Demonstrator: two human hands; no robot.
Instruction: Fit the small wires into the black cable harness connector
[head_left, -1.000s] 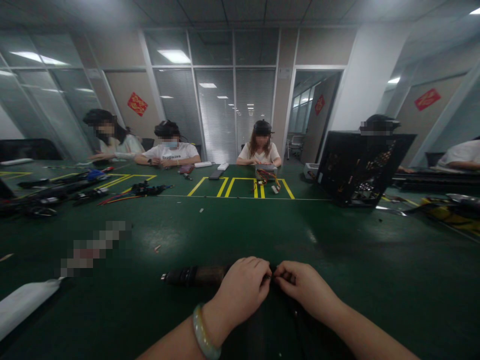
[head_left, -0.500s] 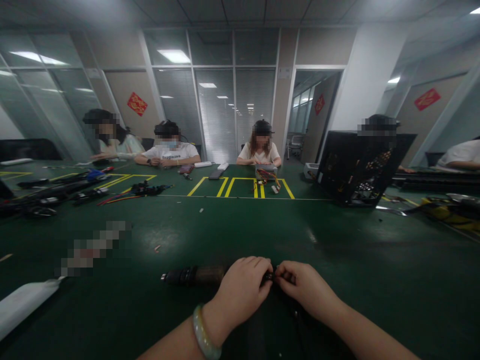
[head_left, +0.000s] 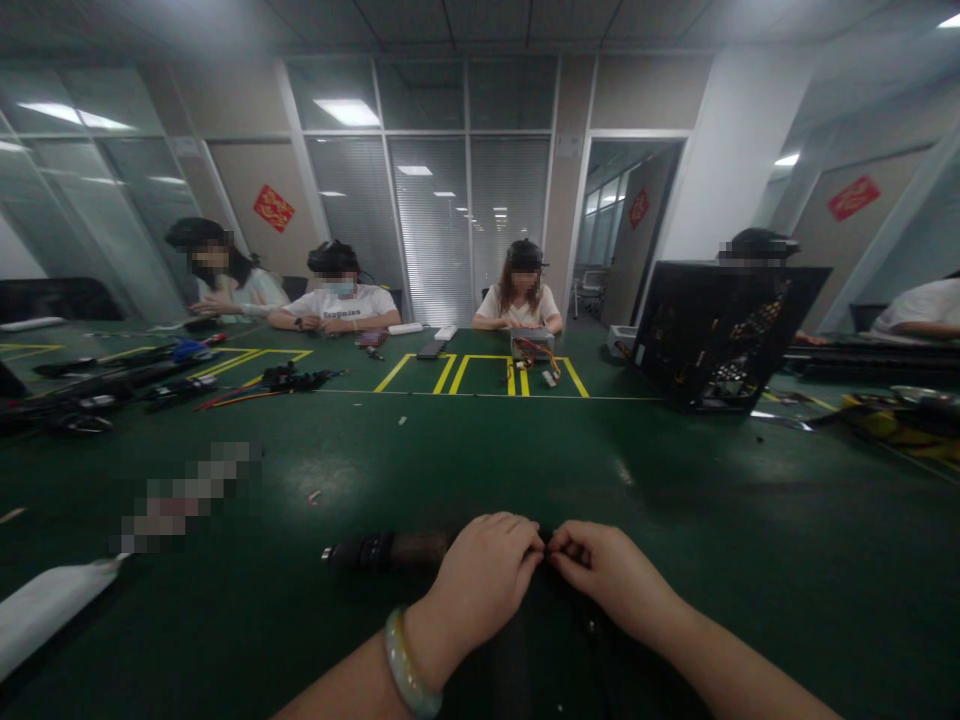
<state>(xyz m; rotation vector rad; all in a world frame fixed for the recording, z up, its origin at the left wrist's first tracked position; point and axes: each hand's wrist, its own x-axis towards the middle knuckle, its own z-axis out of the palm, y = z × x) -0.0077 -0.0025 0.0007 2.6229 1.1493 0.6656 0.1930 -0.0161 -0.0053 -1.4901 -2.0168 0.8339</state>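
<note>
A dark, tube-shaped electric screwdriver (head_left: 420, 549) lies on the green table, its silver tip pointing left. My left hand (head_left: 484, 580), with a pale green bangle on the wrist, wraps over the rear end of the tool and hides it. Close beside it, my right hand (head_left: 600, 570) is closed in a pinch, fingertips almost meeting those of the left. A small dark part sits between the fingertips, too hidden to name. Something dark and thin, perhaps a cord (head_left: 592, 626), runs down below my right hand.
A black computer case (head_left: 720, 340) stands at the back right. Dark tools and cables (head_left: 277, 382) lie at the left, near a white wrapped item (head_left: 52, 610). Across the table, several people sit; one is behind a metal box with coloured wires (head_left: 532, 347).
My fingertips have drawn slightly closer together, covering the small dark part more. The screwdriver has stayed in place.
</note>
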